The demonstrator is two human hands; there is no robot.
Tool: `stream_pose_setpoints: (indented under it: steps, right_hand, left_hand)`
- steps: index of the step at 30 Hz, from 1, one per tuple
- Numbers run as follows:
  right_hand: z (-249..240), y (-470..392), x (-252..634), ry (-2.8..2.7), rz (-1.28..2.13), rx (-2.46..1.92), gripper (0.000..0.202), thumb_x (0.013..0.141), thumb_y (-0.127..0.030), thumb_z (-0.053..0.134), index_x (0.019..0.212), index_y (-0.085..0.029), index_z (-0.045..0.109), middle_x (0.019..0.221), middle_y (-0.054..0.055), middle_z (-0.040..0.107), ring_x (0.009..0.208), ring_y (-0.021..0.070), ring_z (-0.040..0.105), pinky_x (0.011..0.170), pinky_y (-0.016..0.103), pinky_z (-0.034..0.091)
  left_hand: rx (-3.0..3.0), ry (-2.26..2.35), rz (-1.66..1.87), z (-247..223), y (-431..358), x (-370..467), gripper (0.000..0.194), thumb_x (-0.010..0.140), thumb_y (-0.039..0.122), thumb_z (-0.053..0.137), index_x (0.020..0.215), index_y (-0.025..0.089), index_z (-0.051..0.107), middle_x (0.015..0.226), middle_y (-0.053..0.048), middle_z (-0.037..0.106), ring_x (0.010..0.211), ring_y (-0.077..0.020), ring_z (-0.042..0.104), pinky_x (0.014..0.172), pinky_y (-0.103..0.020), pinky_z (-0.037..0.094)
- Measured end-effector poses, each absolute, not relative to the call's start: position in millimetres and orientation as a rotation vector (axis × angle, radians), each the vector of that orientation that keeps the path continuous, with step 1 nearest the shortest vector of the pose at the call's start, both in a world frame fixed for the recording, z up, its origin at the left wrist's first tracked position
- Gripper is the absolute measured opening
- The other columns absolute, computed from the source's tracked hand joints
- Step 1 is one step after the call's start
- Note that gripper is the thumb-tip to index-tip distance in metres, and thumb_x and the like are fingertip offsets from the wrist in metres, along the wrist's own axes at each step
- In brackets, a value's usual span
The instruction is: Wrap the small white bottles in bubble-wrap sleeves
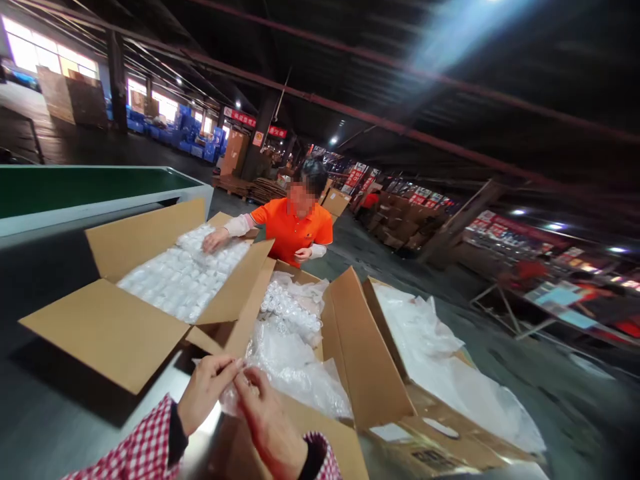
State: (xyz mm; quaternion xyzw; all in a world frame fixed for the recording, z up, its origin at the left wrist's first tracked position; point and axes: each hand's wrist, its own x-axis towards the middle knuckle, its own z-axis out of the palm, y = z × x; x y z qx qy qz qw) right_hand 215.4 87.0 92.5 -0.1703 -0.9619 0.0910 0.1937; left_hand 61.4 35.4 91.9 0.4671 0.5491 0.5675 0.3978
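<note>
My left hand and my right hand meet at the near end of an open cardboard box. Thumbs and fingers of both pinch a bit of clear plastic film, mostly hidden behind the fingers. Inside this box lie a crumpled clear plastic liner and small clear plastic-wrapped items. To the left, another open box is filled with rows of white, plastic-wrapped pieces. A co-worker's hand touches the pieces at its far end.
The co-worker in an orange shirt stands across from me. On the right is a third box with a white plastic liner spilling over it. A green conveyor belt runs at the left. Stacked cartons and blue bundles stand farther back.
</note>
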Motion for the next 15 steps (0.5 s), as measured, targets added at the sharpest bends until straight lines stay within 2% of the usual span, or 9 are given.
stream_pose_setpoints:
  steps: [2, 4, 6, 8, 9, 11, 13, 14, 15]
  right_hand:
    - [99, 84, 210, -2.799, 0.255, -0.593, 0.047, 0.087, -0.016, 0.048, 0.134, -0.018, 0.040, 0.115, 0.015, 0.061, 0.096, 0.0256, 0.062, 0.080, 0.040, 0.055]
    - [108, 85, 215, -2.817, 0.403, -0.552, 0.045, 0.088, -0.015, 0.044, 0.133, -0.019, 0.041, 0.112, 0.013, 0.064, 0.094, 0.0237, 0.064, 0.081, 0.039, 0.055]
    - [111, 91, 229, -2.618, 0.635, -0.475, 0.042, 0.091, -0.016, 0.040, 0.132, -0.025, 0.042, 0.115, 0.009, 0.064, 0.102, 0.0199, 0.062, 0.089, 0.036, 0.051]
    - [101, 101, 247, -2.295, 0.848, -0.484, 0.044, 0.091, -0.031, 0.047, 0.134, -0.029, 0.039, 0.127, 0.009, 0.057, 0.116, 0.0211, 0.055, 0.098, 0.039, 0.045]
    - [90, 106, 255, -2.157, 0.945, -0.510, 0.056, 0.085, -0.042, 0.055, 0.136, -0.029, 0.035, 0.134, 0.011, 0.051, 0.122, 0.0245, 0.049, 0.101, 0.044, 0.042]
    - [56, 116, 263, -2.032, 1.162, -0.530, 0.099, 0.063, -0.060, 0.070, 0.143, -0.026, 0.023, 0.146, 0.017, 0.033, 0.132, 0.0323, 0.035, 0.105, 0.053, 0.034]
    - [15, 120, 258, -2.060, 1.322, -0.530, 0.121, 0.045, -0.061, 0.079, 0.144, -0.025, 0.019, 0.148, 0.020, 0.027, 0.136, 0.0351, 0.028, 0.107, 0.057, 0.027]
    - [-3, 120, 251, -2.044, 1.380, -0.516, 0.127, 0.041, -0.060, 0.081, 0.144, -0.024, 0.018, 0.147, 0.021, 0.029, 0.135, 0.0355, 0.029, 0.106, 0.057, 0.027]
    - [-18, 118, 244, -2.028, 1.422, -0.514, 0.125, 0.042, -0.060, 0.081, 0.144, -0.024, 0.018, 0.146, 0.020, 0.032, 0.132, 0.0346, 0.035, 0.105, 0.055, 0.031]
  left_hand:
    - [1.158, 1.393, 1.436, 90, 36, 60, 0.038, 0.083, 0.045, 0.051, 0.065, 0.014, 0.063, 0.059, 0.000, 0.055, 0.060, -0.0144, 0.052, 0.057, -0.022, 0.040]
    - [1.106, 1.398, 1.424, 86, 37, 58, 0.038, 0.081, 0.047, 0.053, 0.066, 0.014, 0.063, 0.055, 0.002, 0.050, 0.051, -0.0118, 0.047, 0.049, -0.021, 0.037]
    - [1.056, 1.390, 1.409, 83, 36, 54, 0.038, 0.081, 0.049, 0.052, 0.072, 0.013, 0.064, 0.054, 0.003, 0.050, 0.048, -0.0111, 0.046, 0.046, -0.020, 0.037]
    - [1.023, 1.378, 1.398, 83, 35, 50, 0.040, 0.080, 0.050, 0.053, 0.075, 0.013, 0.065, 0.055, 0.002, 0.051, 0.049, -0.0112, 0.047, 0.045, -0.020, 0.039]
    - [1.010, 1.369, 1.397, 85, 34, 48, 0.040, 0.080, 0.050, 0.053, 0.076, 0.012, 0.066, 0.056, 0.002, 0.052, 0.050, -0.0114, 0.047, 0.046, -0.020, 0.040]
    - [0.968, 1.333, 1.415, 91, 32, 46, 0.040, 0.079, 0.049, 0.055, 0.079, 0.012, 0.067, 0.060, 0.001, 0.055, 0.052, -0.0116, 0.049, 0.048, -0.020, 0.042]
    - [0.909, 1.260, 1.432, 100, 31, 48, 0.038, 0.078, 0.048, 0.059, 0.081, 0.011, 0.068, 0.064, -0.001, 0.058, 0.056, -0.0123, 0.052, 0.051, -0.021, 0.044]
    - [0.875, 1.211, 1.432, 104, 29, 50, 0.037, 0.077, 0.048, 0.060, 0.082, 0.012, 0.069, 0.065, -0.001, 0.060, 0.058, -0.0131, 0.054, 0.053, -0.022, 0.046]
    - [0.841, 1.166, 1.428, 108, 27, 52, 0.037, 0.076, 0.047, 0.062, 0.082, 0.012, 0.070, 0.066, -0.001, 0.061, 0.060, -0.0140, 0.056, 0.056, -0.023, 0.048]
